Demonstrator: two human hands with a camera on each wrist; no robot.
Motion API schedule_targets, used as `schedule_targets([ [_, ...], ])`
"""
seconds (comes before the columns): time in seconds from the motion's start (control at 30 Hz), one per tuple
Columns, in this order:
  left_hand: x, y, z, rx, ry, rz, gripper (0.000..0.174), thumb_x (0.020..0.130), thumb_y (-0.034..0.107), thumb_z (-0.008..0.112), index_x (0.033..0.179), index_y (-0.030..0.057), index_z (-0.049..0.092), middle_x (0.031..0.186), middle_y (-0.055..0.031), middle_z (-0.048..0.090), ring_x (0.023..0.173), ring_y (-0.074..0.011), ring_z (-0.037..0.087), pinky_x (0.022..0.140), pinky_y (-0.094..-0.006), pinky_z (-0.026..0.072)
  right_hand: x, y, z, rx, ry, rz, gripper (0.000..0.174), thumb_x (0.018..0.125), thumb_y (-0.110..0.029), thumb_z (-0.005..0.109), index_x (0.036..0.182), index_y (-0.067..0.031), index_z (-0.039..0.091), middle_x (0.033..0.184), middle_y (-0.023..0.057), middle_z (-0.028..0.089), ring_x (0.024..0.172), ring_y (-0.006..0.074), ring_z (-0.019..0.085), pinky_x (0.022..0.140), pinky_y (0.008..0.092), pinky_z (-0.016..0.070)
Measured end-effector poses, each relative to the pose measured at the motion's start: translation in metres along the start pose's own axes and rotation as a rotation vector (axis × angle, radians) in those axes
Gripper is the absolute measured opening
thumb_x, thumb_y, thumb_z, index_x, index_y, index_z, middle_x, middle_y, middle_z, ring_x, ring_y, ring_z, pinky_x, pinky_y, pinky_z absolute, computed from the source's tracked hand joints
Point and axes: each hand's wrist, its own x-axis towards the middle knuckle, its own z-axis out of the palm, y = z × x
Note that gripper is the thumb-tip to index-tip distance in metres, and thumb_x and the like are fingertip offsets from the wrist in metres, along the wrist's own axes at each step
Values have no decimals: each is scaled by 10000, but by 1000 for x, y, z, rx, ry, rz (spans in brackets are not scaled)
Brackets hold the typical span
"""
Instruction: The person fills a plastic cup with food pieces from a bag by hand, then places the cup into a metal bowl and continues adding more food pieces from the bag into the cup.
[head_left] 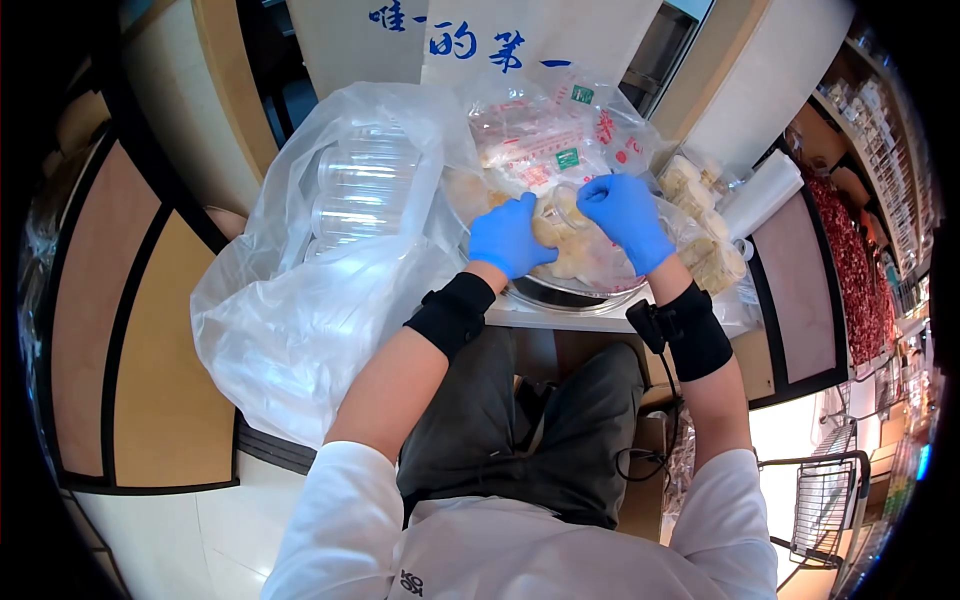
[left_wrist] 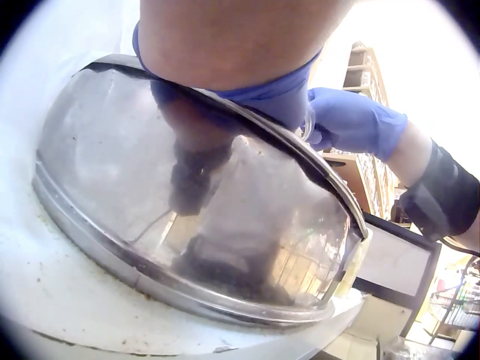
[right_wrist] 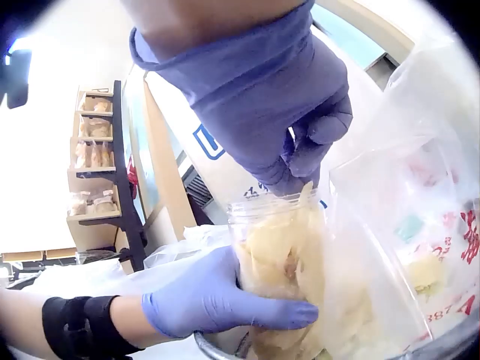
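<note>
While the left hand (head_left: 513,240) holds a clear jar (head_left: 568,207) over the metal basin (head_left: 585,305) in the head view, the right hand (head_left: 630,222) is at the jar's mouth with its fingers bent. Behind them lies a printed plastic bag (head_left: 530,145); to the left, a big plastic bag (head_left: 320,310) holds clear containers (head_left: 367,185), and to the right are filled containers (head_left: 712,245) and a clear roll (head_left: 765,190), all on the table (head_left: 515,317). The left wrist view shows mostly the basin's shiny outer wall, with the left glove's cuff above its rim and the right hand beyond; the left grip cannot be told from here. In the right wrist view the jar stands nearly upright, filled with pale slices (right_wrist: 281,262). The left grip is narrowed round its side, thumb along the front, and the right grip is narrow, fingertips pinching a slice at the jar's mouth.
</note>
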Motion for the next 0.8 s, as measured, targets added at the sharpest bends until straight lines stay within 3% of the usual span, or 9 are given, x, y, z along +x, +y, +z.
schedule_targets([
  [0.17,-1,4,-5,32,-53,-22,806,627,542,722,1254,98,481,1080,-157,623,969,-317,630,805,-421,510,-16,1,4,11,-1,14,162,743,-219,652,823,-92,715,781,84,690,706,254,661,664,354,514],
  [0.33,1,3,-3,31,-28,-8,787,626,543,720,1238,106,488,1090,-144,625,992,-309,624,815,-417,509,-14,-1,8,160,215,-125,173,763,-227,678,856,-86,711,814,80,689,725,248,652,677,347,510],
  [0.47,3,3,-2,30,-33,11,786,620,542,721,1237,112,491,1104,-138,623,999,-308,621,819,-417,508,-14,4,14,181,226,-153,163,770,-228,673,867,-102,712,819,77,682,736,258,648,680,346,510],
  [0.53,4,4,-3,35,-71,11,801,613,542,724,1245,110,489,1113,-137,622,998,-307,621,817,-418,508,-13,10,21,120,32,-42,173,770,-234,670,900,-127,713,855,72,679,758,270,643,678,348,506],
  [0.63,4,5,-3,41,-84,18,800,607,537,730,1238,105,496,1104,-136,623,997,-305,621,815,-417,507,-13,12,12,-52,-89,-124,147,771,-230,662,881,-143,706,876,83,663,777,285,635,682,362,504],
  [0.67,4,5,-2,56,-94,27,800,607,537,730,1238,105,496,1104,-136,623,997,-305,621,815,-417,507,-15,15,15,-39,-79,-112,147,771,-230,662,881,-143,706,876,83,663,777,285,635,682,362,504],
  [0.73,4,5,-1,41,-20,37,778,601,531,735,1214,107,512,1070,-140,638,975,-304,630,811,-411,507,-15,18,22,-112,169,-303,106,774,-220,654,820,-131,685,840,103,640,773,298,628,694,381,501],
  [0.8,3,6,-2,35,-23,41,767,601,528,735,1205,107,517,1052,-143,646,961,-305,634,808,-407,507,-10,21,22,-30,142,-231,94,781,-215,647,799,-127,672,848,109,628,785,300,624,704,384,499],
])
